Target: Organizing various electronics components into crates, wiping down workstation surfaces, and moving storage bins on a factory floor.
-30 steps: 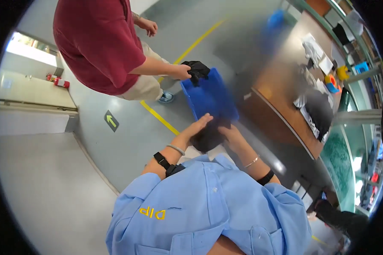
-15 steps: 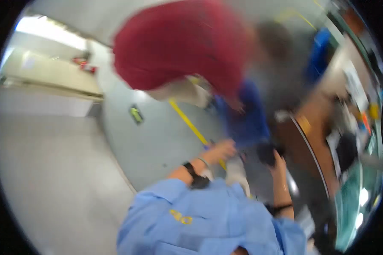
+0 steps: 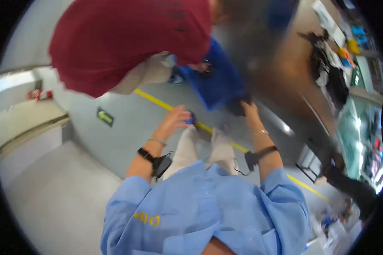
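Observation:
My left hand (image 3: 175,119) is held out in front of me, fingers stretched and apart, with nothing in it that I can see. Just beyond its fingertips is a dark and blue shape (image 3: 190,118), seemingly my shoe. My right hand (image 3: 250,111) has its fingers closed on a dark, soft-looking thing (image 3: 236,106), blurred and of unclear kind. This thing is at the near corner of a blue bin (image 3: 221,87); whether they touch I cannot tell. Another person's hand (image 3: 200,67) is at the bin's far left part.
A person in a dark red shirt (image 3: 132,42) bends over at the upper left. A yellow line (image 3: 155,101) and a green arrow marker (image 3: 105,116) are on the grey floor. At right stands a blurred brown table (image 3: 293,63) with black cloth (image 3: 336,80). A pale counter (image 3: 30,117) stands left.
My view has shifted, so the person and the bin appear farther left and up. My left hand has spread its fingers and moved away from my right. The dark thing stays in my right hand.

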The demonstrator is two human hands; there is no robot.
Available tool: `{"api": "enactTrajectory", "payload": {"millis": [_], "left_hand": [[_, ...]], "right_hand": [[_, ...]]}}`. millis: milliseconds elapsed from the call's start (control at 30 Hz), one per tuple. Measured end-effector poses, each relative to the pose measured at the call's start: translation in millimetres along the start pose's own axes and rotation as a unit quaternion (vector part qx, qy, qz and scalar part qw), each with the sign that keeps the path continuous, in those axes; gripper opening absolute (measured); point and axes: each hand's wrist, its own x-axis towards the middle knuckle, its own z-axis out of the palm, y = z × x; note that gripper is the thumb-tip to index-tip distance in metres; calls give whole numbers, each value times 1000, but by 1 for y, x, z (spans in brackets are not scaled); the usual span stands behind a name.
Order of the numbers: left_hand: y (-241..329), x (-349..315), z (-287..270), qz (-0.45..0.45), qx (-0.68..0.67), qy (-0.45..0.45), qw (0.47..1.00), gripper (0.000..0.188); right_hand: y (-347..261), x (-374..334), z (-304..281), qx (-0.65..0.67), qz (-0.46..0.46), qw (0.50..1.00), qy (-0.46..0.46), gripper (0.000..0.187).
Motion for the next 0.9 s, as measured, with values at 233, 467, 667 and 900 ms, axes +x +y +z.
{"api": "enactTrajectory", "payload": {"millis": [233,467,667,900], "left_hand": [[-9,-46,-78,-31,-58,-1,998,53],[-66,-29,-117,-16,-180,11,983,54],[-83,-44,-166,-49,-229,58,970,52],[-98,-27,-170,-66,-214,102,969,49]], "right_hand": [[-26,4,113,-218,-188,957,44,41],[2,53,255,-396,-294,867,74,32],[81,71,365,-559,-324,763,21,34],[165,127,396,-616,-280,736,12,31]]}}
